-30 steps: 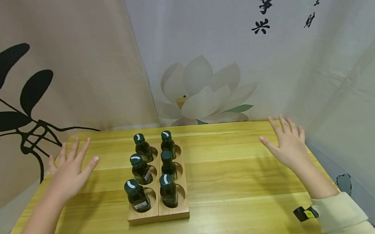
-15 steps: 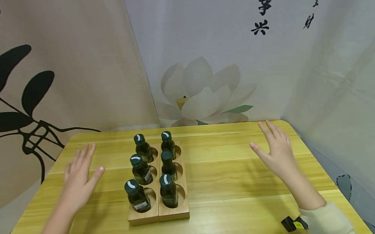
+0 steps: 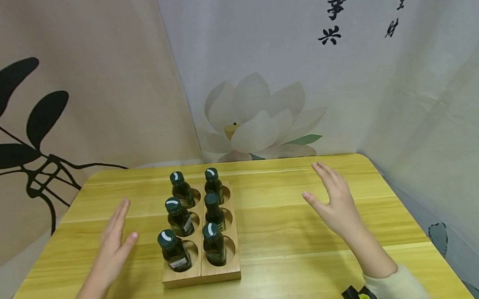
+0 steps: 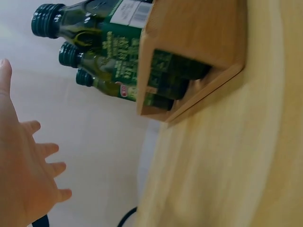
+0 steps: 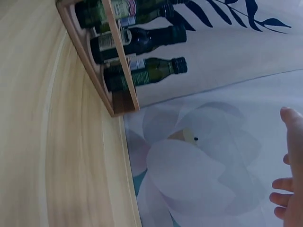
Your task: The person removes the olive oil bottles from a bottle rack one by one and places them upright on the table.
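Note:
Two wooden racks [image 3: 221, 274] stand side by side on the table, left of its middle. Small dark green glass bottles with dark caps sit in their round holes, among them a front left bottle [image 3: 177, 253] and a front right bottle [image 3: 215, 247]. My left hand [image 3: 111, 248] hovers left of the racks, fingers straight and thumb spread, touching nothing. Well to the right of them, my right hand [image 3: 335, 203] is held above the table, fingers extended and thumb apart. In the left wrist view, a green-labelled bottle [image 4: 94, 23] rises from the rack's open-sided frame [image 4: 203, 28].
The yellow wood-grain table [image 3: 292, 286] has rounded back corners. Behind it hangs a pale cloth curtain [image 3: 256, 35] printed with a lotus, leaves and black characters. A black strap device [image 3: 358, 296] sits at the right cuff.
Both hands have moved inward, the left to the right and the right to the left, toward the racks. Their fingers have come closer together. The bottles and racks stay put.

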A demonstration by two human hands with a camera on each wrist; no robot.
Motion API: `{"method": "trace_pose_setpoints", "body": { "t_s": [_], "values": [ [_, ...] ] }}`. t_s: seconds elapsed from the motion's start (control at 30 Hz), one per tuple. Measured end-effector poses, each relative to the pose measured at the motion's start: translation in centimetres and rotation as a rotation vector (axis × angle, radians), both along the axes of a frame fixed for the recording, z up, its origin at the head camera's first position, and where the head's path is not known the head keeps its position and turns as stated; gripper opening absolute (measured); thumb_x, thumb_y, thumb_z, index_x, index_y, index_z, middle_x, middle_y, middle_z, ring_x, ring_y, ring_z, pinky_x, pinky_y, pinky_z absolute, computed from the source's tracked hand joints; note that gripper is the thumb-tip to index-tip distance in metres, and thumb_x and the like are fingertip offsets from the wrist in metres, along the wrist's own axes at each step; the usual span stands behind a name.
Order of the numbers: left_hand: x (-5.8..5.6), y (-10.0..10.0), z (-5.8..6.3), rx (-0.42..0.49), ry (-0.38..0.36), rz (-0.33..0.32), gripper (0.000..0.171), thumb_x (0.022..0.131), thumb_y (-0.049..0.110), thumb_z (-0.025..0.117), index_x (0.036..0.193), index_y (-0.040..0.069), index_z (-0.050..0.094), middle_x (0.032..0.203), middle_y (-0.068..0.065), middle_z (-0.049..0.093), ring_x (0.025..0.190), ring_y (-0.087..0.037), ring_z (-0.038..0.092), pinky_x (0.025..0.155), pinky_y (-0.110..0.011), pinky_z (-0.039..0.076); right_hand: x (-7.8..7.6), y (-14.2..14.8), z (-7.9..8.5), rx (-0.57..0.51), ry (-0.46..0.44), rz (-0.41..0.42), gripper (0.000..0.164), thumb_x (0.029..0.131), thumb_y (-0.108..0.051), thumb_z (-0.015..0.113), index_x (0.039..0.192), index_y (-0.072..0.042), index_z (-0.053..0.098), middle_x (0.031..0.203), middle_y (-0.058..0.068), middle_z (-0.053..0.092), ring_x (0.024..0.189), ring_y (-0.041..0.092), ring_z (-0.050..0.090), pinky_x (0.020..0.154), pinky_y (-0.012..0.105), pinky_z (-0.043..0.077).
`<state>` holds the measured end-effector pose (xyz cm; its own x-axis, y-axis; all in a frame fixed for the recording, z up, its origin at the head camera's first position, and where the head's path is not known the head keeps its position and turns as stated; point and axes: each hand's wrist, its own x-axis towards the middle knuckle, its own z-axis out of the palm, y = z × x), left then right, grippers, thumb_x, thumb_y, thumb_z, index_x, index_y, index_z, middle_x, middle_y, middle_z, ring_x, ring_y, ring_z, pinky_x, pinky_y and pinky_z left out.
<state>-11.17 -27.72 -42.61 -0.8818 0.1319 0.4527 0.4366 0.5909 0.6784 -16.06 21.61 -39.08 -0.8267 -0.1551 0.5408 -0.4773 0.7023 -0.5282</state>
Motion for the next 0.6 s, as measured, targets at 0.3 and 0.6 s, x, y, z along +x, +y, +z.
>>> {"method": "trace_pose_setpoints", "body": {
  "t_s": [0.3, 0.6],
  "values": [
    [0.8, 1.2, -1.6, 0.118, -0.091, -0.044, 0.067, 0.100, 0.043, 0.044, 0.155, 0.021, 0.012, 0.158, -0.013, 0.006, 0.139, -0.049, 0.005, 0.099, -0.075, 0.000, 0.5, -2.6, -0.3, -0.075, -0.033, 0.058, 0.070, 0.086, -0.026, 0.071, 0.148, -0.021, 0.037, 0.149, 0.007, 0.036, 0.135, 0.034, 0.029, 0.099, 0.068, 0.028],
    [1.7, 2.5, -3.1, 0.199, -0.157, -0.082, 0.072, 0.098, 0.051, 0.045, 0.155, 0.022, 0.011, 0.159, -0.007, 0.005, 0.140, -0.043, 0.003, 0.095, -0.078, 0.001, 0.9, -5.4, -0.6, -0.157, -0.018, 0.180, 0.072, 0.084, -0.019, 0.074, 0.147, -0.021, 0.039, 0.148, 0.002, 0.037, 0.135, 0.025, 0.032, 0.099, 0.063, 0.032]
  ]
}}
